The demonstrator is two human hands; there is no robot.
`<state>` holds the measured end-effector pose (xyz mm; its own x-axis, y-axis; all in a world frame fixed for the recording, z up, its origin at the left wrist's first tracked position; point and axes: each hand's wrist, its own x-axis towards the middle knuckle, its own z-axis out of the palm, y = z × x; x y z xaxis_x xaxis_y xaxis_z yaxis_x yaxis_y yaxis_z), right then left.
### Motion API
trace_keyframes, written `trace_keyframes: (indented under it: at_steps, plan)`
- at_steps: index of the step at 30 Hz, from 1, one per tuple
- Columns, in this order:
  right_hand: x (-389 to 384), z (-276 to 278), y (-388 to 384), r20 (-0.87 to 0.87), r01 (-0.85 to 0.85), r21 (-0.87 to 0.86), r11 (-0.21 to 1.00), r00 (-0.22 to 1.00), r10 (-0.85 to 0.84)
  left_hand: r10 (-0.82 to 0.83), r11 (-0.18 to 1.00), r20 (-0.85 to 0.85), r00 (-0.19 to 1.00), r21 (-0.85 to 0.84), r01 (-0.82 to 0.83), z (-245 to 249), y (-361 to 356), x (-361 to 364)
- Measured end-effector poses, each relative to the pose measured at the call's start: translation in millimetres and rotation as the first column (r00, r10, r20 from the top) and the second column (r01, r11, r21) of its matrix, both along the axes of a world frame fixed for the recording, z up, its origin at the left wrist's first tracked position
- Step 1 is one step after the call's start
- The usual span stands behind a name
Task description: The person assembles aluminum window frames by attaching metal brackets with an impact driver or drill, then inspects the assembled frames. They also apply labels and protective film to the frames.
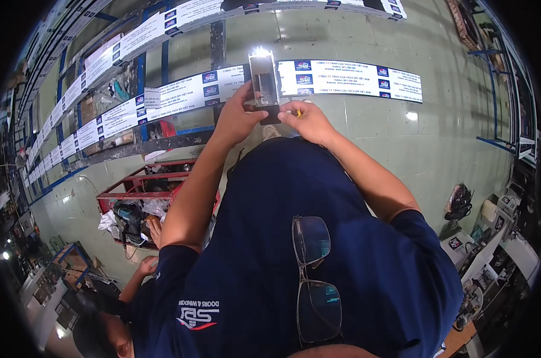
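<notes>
A short hollow metal profile (pixel 266 83), open toward me with a bright shine at its far end, rests across a long white film-wrapped bar (pixel 342 80) printed with blue labels. My left hand (pixel 240 118) grips the profile's left side and near edge, fingers wrapped round it. At the near right corner, my right hand (pixel 309 122) has its thumb and fingers pinched together, close to or touching the profile. A small yellow thing (pixel 299 113) shows at those fingers; its kind is too small to tell.
More wrapped bars (pixel 145 36) lie across a blue rack to the left. Below them stands a red metal cart (pixel 142 188) with tools and rags. Another person's hand (pixel 154 231) reaches to it. Glasses (pixel 312 241) hang on my shirt. A dark bag (pixel 458 201) sits on the floor right.
</notes>
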<state>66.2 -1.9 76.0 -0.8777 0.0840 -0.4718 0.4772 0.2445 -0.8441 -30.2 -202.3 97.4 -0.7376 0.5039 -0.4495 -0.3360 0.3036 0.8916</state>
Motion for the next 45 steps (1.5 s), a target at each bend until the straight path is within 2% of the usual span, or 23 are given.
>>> trace_keyframes:
  at_steps: [3, 5, 12, 14, 15, 17, 21, 23, 25, 27, 28, 30, 31, 33, 35, 36, 39, 44, 45]
  plan:
    - [2, -4, 0, -0.02, -0.002, -0.005, 1.0, 1.0, 0.002, -0.034, 0.999, -0.072, 0.997, -0.021, 0.032, -4, 0, 2]
    - [4, -5, 0, -0.019, 0.005, -0.005, 1.0, 1.0, -0.005, -0.093, 0.988, -0.209, 0.974, -0.142, 0.064, -7, 0, 3]
    - [3, -6, 1, 0.021, -0.004, -0.017, 1.0, 1.0, 0.004, -0.063, 0.99, -0.262, 0.963, -0.135, 0.028, -14, 2, 5]
    - [5, -4, -2, -0.042, 0.002, 0.032, 0.999, 0.999, -0.001, -0.047, 0.999, -0.201, 0.978, -0.033, 0.041, -16, -2, 6]
    - [6, -1, -3, -0.044, 0.002, 0.032, 0.999, 0.999, 0.0, -0.046, 0.999, -0.202, 0.978, -0.033, 0.041, -9, -3, 7]
    - [5, 11, -4, -0.117, -0.052, 0.143, 0.988, 0.991, 0.069, 0.042, 0.968, 0.131, 0.99, 0.241, -0.073, 11, -4, 10]
    - [-1, 30, -5, -0.223, -0.131, 0.211, 0.969, 0.958, 0.178, 0.121, 0.982, 0.124, 0.985, 0.132, -0.138, 13, -13, 17]
    - [-5, 40, -4, -0.295, -0.229, 0.053, 0.972, 0.926, 0.234, 0.193, 0.925, 0.297, 0.935, 0.263, -0.275, 11, -17, 16]
    - [-6, 51, -1, -0.295, -0.202, 0.006, 0.979, 0.935, 0.195, 0.175, 0.918, 0.338, 0.925, 0.284, -0.277, 6, -34, 16]
    - [-5, 52, 3, -0.289, -0.175, -0.042, 0.984, 0.945, 0.155, 0.073, 0.785, 0.55, 0.832, 0.484, -0.388, 2, -51, 17]
    - [-5, 48, 8, -0.212, -0.134, -0.089, 0.987, 0.971, 0.113, 0.025, 0.748, 0.582, 0.813, 0.529, -0.401, 5, -54, 20]
    - [-4, 47, 13, -0.05, -0.069, -0.124, 0.99, 0.997, 0.063, -0.01, 0.714, 0.587, 0.81, 0.571, -0.405, 0, -55, 22]
    - [-3, 46, 13, -0.047, -0.074, -0.121, 0.99, 0.997, 0.069, -0.045, 0.681, 0.584, 0.81, 0.611, -0.403, -1, -56, 23]
    - [-2, 41, 12, 0.078, -0.034, -0.175, 0.984, 0.996, 0.048, -0.049, 0.697, 0.586, 0.809, 0.6, -0.392, -2, -50, 27]
    - [1, 40, 6, 0.109, -0.071, -0.173, 0.982, 0.99, 0.09, -0.197, 0.629, 0.553, 0.81, 0.705, -0.328, -5, -39, 26]
    - [3, 40, 2, 0.138, -0.101, -0.174, 0.98, 0.982, 0.126, -0.211, 0.625, 0.563, 0.799, 0.707, -0.333, -2, -35, 27]
    - [9, 32, -8, 0.135, -0.162, -0.23, 0.96, 0.971, 0.196, -0.177, 0.642, 0.584, 0.792, 0.679, -0.356, -3, -28, 29]
    - [9, 36, -10, 0.11, -0.241, -0.156, 0.958, 0.959, 0.26, -0.191, 0.654, 0.604, 0.773, 0.666, -0.359, -12, -31, 32]
    - [10, 32, -11, 0.05, -0.271, -0.118, 0.955, 0.959, 0.278, -0.184, 0.663, 0.626, 0.758, 0.648, -0.374, -15, -33, 33]
